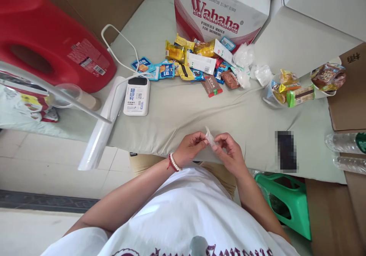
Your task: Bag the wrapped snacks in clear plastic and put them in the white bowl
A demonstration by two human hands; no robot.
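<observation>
Between my two hands, just above the near edge of the cloth-covered surface, is a small crumpled clear plastic bag [210, 137]. My left hand [191, 148] pinches its left side between thumb and fingertips. On the other side, my right hand [229, 154] has thumb and fingers closed on its lower right part. Farther back lies a pile of packaged snacks, among them a brown-red packet [212, 87], blue packets [166, 70] and a white packet [201, 63]. Beside the pile are crumpled clear plastic bags [263, 75].
A white power bank [136, 96] with a cable and a plastic film roll [103, 126] lie left, near a red jug [51, 39]. A Wahaha carton [220, 16] stands behind. Snack-filled containers [276, 96], a blurred dark phone-shaped object [286, 151] and a green stool [300, 206] are right.
</observation>
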